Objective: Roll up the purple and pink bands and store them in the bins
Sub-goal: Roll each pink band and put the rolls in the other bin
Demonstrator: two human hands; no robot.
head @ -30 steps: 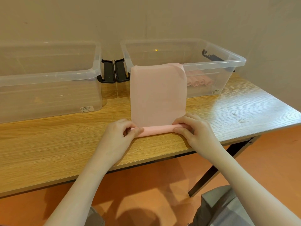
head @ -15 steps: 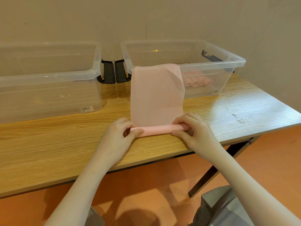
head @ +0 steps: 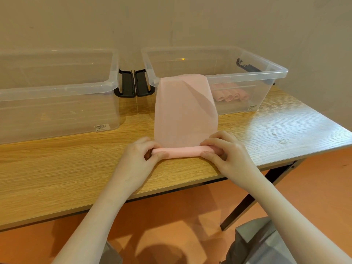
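Pink band (head: 185, 111) laid on the wooden surface (head: 57, 168), near end wound into a tight roll (head: 181, 151) lying crosswise close to the front edge. Far end draped up over the front rim of the right bin (head: 266, 73), at 12 o'clock from the roll, with one top corner folded diagonally.

Left hand (head: 141, 159) at the roll's 9 o'clock end, fingers curled over the top and thumb pressed against the near side, pinching the roll. Right hand (head: 226, 151) at the 3 o'clock end, likewise curled, fingers on top, thumb against the front, gripping the roll. Both forearms reaching in from 6 o'clock.

Inside the right bin, several rolled pink bands (head: 230, 94) lying side by side on the floor of it, at 1 o'clock from the hands, seen through the clear wall. Dark latch (head: 247, 67) on that bin's far right rim.

Left bin (head: 57, 88), clear plastic, at 10 o'clock from the hands, barcode sticker (head: 102, 127) on its front wall. Two black latches (head: 133, 85) touching or nearly so in the gap between the bins. Small label (head: 253, 107) low on the right bin's front wall.

Beige wall behind, orange floor (head: 171, 225) below, black leg (head: 253, 197) under the surface's right side.
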